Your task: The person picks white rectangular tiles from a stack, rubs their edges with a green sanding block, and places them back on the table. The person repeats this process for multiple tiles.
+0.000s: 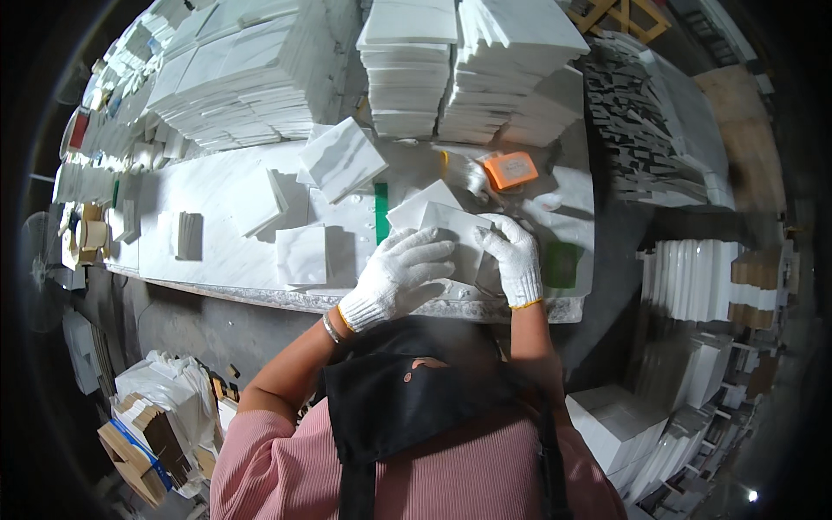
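Note:
A square white marble tile (461, 232) is tilted up between my two hands near the front edge of the workbench. My right hand (515, 260), in a white knit glove, grips its right corner between thumb and fingers. My left hand (400, 270), gloved alike, lies along the tile's left side with its fingers stretched out. Just behind, another pale tile (414, 206) shows in part, beside a green strip (381, 213) on the bench. An orange block (511, 171) rests beyond my right hand, next to a crumpled whitish piece (468, 178).
Tall stacks of marble tiles (407, 78) line the back of the bench (156, 251). Loose tiles lie to the left, including a grey-veined one (344, 160) and a small pile (301, 256). A green patch (562, 264) is at right. White boxes (615, 425) stand below right.

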Demonstrator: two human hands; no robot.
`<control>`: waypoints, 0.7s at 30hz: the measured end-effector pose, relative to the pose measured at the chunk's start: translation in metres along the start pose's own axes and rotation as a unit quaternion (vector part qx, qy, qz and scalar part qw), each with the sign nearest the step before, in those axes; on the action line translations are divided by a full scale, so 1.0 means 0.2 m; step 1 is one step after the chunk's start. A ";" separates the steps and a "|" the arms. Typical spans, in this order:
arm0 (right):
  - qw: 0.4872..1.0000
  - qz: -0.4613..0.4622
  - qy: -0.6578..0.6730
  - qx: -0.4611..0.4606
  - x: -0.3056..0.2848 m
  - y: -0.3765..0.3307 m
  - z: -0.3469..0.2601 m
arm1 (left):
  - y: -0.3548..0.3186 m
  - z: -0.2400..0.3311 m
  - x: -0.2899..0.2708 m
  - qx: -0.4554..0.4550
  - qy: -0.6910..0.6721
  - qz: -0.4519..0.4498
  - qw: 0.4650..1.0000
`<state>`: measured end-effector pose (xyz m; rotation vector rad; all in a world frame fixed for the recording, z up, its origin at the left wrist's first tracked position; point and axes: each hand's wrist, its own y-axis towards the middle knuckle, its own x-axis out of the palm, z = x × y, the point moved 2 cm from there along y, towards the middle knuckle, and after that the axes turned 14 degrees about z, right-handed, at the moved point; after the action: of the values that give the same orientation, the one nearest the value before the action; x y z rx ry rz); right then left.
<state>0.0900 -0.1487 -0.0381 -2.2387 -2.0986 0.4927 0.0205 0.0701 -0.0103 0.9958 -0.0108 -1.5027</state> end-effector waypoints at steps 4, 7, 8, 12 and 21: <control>0.999 0.018 0.036 -0.026 0.01 -0.03 -0.05 | -0.02 0.00 -0.07 -0.145 -0.056 0.110 0.982; 0.997 0.031 0.051 -0.044 0.01 -0.12 -0.19 | -0.01 -0.01 -0.10 -0.325 -0.163 0.135 0.922; 0.996 0.026 0.052 -0.062 0.01 -0.14 -0.22 | -0.02 -0.02 -0.08 -0.390 -0.241 0.125 0.880; 0.991 -0.026 0.033 -0.127 0.01 -0.22 -0.27 | 0.03 0.02 -0.06 -0.477 -0.466 0.074 0.742; 0.979 -0.066 0.136 -0.136 -0.01 -0.17 -0.34 | 0.01 0.03 -0.02 -0.534 -0.536 0.073 0.650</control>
<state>0.0736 -0.1350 0.0354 -2.1222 -2.2584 -0.1109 0.0177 0.0710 -0.0037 -0.8979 -0.0406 -1.3785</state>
